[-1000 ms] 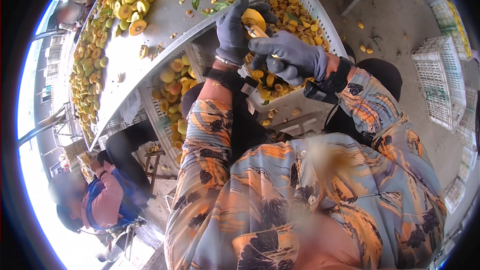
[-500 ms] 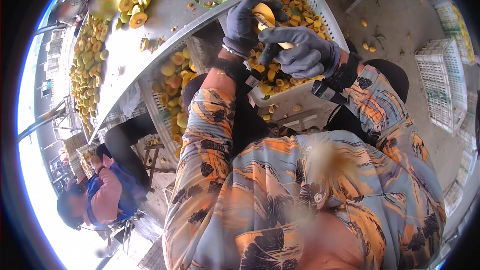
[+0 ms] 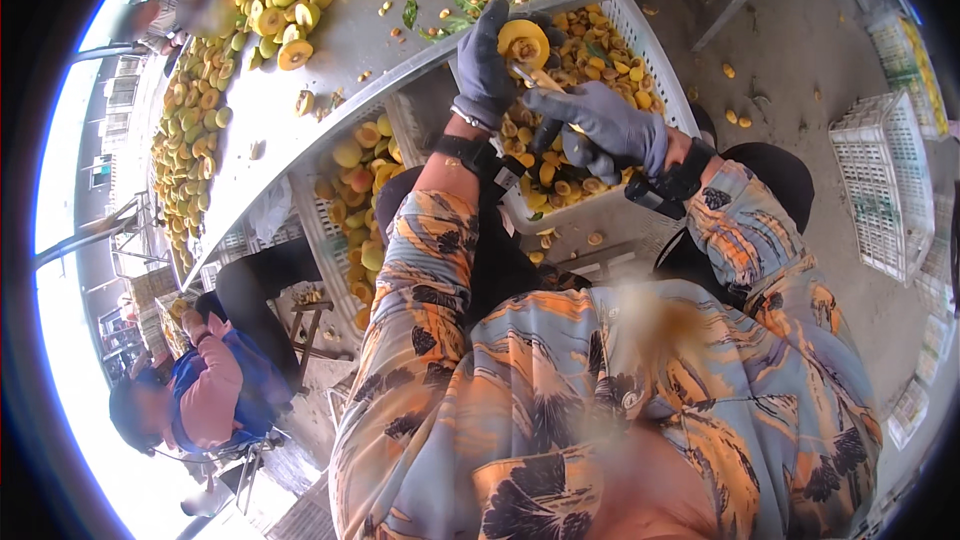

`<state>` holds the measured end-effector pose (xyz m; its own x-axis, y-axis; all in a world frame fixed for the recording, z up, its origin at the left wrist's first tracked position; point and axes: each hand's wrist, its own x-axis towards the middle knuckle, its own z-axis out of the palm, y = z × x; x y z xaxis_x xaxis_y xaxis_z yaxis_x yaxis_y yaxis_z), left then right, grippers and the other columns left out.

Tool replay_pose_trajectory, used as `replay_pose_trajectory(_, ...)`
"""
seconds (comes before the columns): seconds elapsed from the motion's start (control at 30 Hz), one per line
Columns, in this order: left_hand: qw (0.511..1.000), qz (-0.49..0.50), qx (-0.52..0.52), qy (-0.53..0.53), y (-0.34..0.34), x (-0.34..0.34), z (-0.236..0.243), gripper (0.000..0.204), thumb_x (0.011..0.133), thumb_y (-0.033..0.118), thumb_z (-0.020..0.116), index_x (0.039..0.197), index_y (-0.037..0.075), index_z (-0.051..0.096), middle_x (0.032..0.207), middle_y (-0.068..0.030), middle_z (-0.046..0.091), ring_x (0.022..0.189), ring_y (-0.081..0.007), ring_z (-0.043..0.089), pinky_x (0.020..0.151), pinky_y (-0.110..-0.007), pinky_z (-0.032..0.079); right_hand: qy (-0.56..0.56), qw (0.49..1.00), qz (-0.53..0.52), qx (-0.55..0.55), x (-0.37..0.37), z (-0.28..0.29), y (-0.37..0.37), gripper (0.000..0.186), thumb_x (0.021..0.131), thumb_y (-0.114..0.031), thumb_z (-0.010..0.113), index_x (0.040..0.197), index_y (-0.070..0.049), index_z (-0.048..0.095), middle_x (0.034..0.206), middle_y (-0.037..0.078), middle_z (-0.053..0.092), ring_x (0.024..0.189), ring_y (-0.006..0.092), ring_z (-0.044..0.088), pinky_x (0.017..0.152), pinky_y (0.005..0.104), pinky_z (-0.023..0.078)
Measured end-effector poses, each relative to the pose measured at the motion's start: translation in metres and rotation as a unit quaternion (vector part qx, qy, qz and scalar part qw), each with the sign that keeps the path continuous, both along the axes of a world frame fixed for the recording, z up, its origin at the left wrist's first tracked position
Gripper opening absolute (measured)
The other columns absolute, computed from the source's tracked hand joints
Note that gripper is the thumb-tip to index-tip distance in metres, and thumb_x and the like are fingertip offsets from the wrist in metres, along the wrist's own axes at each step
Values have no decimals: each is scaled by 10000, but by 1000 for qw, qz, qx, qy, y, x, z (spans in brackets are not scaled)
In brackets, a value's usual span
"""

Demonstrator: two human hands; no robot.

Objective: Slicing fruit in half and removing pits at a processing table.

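My left hand (image 3: pixel 485 68), in a grey glove, grips a yellow peach half (image 3: pixel 524 43) with its round cut face turned up. In my right hand (image 3: pixel 612 125), gloved too, is a small tool with a pale handle (image 3: pixel 547 83). Its metal end points at the lower edge of the fruit; whether it touches cannot be made out. Both hands are above a white plastic crate (image 3: pixel 645 50) full of small yellow-brown fruit pieces (image 3: pixel 590 65), just off the metal table's edge.
The metal table (image 3: pixel 350 25) bears heaps of halved fruit (image 3: pixel 190 125), leaves and scattered pits. Another crate of fruit (image 3: pixel 355 200) stands at the left, under the table edge. A co-worker (image 3: pixel 215 380) sits at the lower left. White crates (image 3: pixel 880 180) stand at the right.
The peach half has turned so that its cut face shows. My right hand has shifted down, away from the fruit, with the tool still in it.
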<state>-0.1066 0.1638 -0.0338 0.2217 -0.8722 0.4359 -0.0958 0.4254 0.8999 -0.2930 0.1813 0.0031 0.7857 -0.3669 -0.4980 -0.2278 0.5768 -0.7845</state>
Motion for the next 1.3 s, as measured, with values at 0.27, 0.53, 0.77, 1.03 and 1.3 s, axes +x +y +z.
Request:
replay_pose_trajectory(0.27,968,-87,150,181,24,10,45,418,971,305,580,1195,-48,601,1051,-125,695,899,-190,662,788,-264,520,166,962,-20,-213,-11,-12,-20,447,949,-354,549,1021,87,576,687,154,663,481,235,660,405,336,537)
replay_pose_trajectory(0.53,979,77,176,66,119,121,48,432,1013,293,484,1305,-24,519,1204,-179,612,1016,-271,649,778,-354,581,207,921,18,-330,-11,-14,-20,421,971,-319,554,1103,80,562,741,154,687,536,217,691,410,330,523)
replay_pose_trajectory(0.77,820,393,390,-147,297,210,25,290,873,217,715,1055,-9,714,953,-70,719,830,-88,627,754,-261,507,203,888,42,-411,-10,-5,-4,458,968,-357,562,1137,67,539,691,126,670,522,211,682,424,316,534)
replay_pose_trajectory(1.03,865,196,147,-438,48,170,76,293,895,234,657,1113,43,698,1010,-153,720,929,-213,692,824,-305,519,128,848,-82,-507,4,-33,-26,417,930,-375,629,986,36,591,696,187,669,574,315,673,513,395,531)
replay_pose_trajectory(1.3,830,212,314,-409,-156,150,34,432,817,440,655,1075,98,714,1037,-172,706,1010,-335,662,902,-397,501,70,876,-209,-430,7,-50,-31,374,911,-356,659,933,15,619,712,227,652,654,400,657,590,444,511)
